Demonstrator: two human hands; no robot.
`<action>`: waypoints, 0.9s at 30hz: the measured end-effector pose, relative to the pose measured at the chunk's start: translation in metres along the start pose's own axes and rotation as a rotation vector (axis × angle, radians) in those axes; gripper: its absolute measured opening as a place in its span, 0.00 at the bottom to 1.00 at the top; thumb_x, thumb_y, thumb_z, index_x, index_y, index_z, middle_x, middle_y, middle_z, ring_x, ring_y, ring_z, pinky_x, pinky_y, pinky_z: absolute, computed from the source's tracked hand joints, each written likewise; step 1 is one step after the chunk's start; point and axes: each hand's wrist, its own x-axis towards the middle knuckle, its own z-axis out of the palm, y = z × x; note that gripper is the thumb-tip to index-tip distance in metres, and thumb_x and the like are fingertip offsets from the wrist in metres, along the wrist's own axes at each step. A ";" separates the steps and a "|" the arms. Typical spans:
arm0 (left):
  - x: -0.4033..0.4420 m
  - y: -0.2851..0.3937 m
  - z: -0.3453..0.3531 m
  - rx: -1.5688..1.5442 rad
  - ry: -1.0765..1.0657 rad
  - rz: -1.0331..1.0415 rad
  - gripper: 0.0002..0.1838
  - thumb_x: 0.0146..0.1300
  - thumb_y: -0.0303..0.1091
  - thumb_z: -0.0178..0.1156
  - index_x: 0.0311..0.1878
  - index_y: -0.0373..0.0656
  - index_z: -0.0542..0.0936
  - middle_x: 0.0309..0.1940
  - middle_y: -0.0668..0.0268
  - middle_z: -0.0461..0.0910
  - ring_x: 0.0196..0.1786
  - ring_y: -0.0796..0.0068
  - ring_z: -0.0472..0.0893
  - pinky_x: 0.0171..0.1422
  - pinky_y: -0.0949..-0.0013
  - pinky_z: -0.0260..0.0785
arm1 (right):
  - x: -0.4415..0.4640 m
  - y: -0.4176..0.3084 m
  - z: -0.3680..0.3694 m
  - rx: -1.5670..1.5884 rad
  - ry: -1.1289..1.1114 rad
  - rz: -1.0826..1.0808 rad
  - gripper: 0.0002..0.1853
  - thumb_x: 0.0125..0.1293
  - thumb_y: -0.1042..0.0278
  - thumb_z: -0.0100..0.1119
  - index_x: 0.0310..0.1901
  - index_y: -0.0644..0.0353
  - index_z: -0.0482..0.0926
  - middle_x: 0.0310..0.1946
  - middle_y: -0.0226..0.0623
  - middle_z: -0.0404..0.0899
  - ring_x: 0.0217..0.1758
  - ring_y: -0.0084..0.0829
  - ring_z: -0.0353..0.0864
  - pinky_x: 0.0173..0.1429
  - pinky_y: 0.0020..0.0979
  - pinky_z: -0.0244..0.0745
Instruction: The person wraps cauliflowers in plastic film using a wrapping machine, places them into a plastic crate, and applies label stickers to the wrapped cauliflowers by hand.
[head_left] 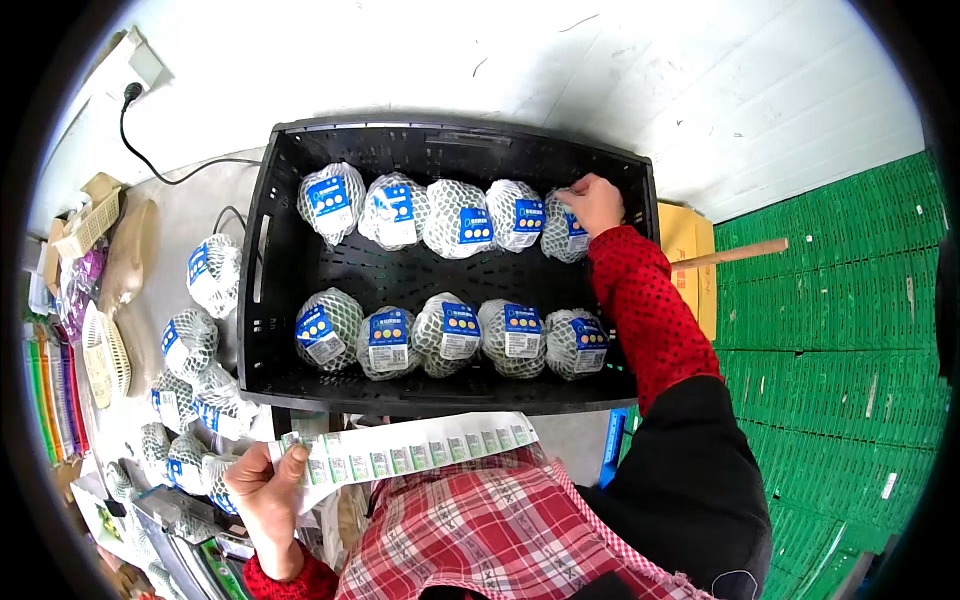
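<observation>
My left hand (268, 492) is closed on one end of a strip of label stickers (420, 452), which stretches rightward in front of the crate. Small green-and-white printed codes run along the strip. My right hand (594, 204) reaches into the black plastic crate (450, 398). Its curled fingers press on the top of a round net-wrapped bundle (562, 236) at the far right of the back row; the fingertips are partly hidden. White foam netting and a blue-and-white label cover each bundle, such as this one in the front row (459, 334). The bundles lie in two rows.
More net-wrapped bundles (190, 342) crowd the surface left of the crate. A white basket (104, 352) lies farther left. Green crates (830, 330) are stacked at right, beside a yellow cardboard box (688, 235) and a wooden stick (735, 253). A black cable (150, 160) hangs from the wall.
</observation>
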 end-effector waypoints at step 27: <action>-0.013 0.010 0.002 -0.055 0.037 -0.091 0.15 0.59 0.28 0.72 0.22 0.35 0.76 0.19 0.77 0.72 0.24 0.90 0.61 0.24 0.78 0.52 | -0.019 -0.106 0.089 0.189 0.031 -0.361 0.22 0.38 0.73 0.78 0.36 0.62 0.76 0.40 0.47 0.73 0.42 0.52 0.79 0.48 0.44 0.77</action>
